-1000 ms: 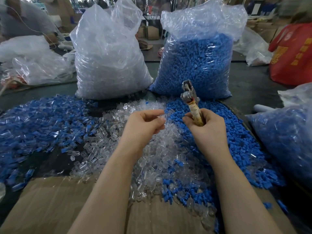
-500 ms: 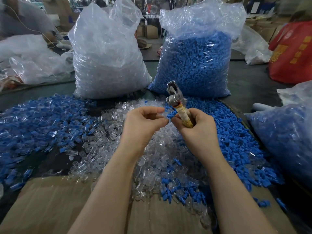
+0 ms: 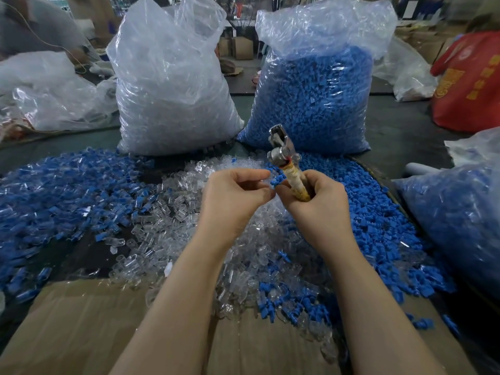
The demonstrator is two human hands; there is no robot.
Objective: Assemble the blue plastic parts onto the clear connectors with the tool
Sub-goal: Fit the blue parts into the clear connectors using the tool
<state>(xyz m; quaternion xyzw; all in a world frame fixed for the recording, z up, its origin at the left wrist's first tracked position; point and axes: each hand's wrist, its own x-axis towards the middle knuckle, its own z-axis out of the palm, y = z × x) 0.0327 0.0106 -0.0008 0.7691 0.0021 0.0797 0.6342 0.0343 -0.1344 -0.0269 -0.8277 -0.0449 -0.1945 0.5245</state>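
Starting nearest: a flat sheet of cardboard [image 3: 81,334] covers the front of the bench [image 3: 400,136], probably so loose pieces slide and scoop easily. Spilled over its far edge is the heap of clear connectors [image 3: 151,239], with loose blue plastic parts [image 3: 378,226] piled to the right and what look like finished blue-and-clear pieces [image 3: 54,190] spread to the left. Everything's within reach on either side, which makes sense for grab-join-toss work.

Above the heap the two hands are together, nearly touching. The left hand [image 3: 235,196] has its fingers curled and pinching something small; can't tell for sure, but it's likely a clear connector. The right hand [image 3: 316,201] is wrapped around the tape-wound handle of the tool [image 3: 286,163], metal head pointing up and away, while its fingertips also pinch one blue part [image 3: 276,181] right at the gap between the hands. Keeping the tool parked in the palm saves picking it up every cycle, I'd guess.

Compared with a second ago, the right hand and tool have swung in toward the left hand, closing the gap.

Farther back stand the refill sacks: a clear bag [image 3: 173,85] and a blue bag [image 3: 313,98].
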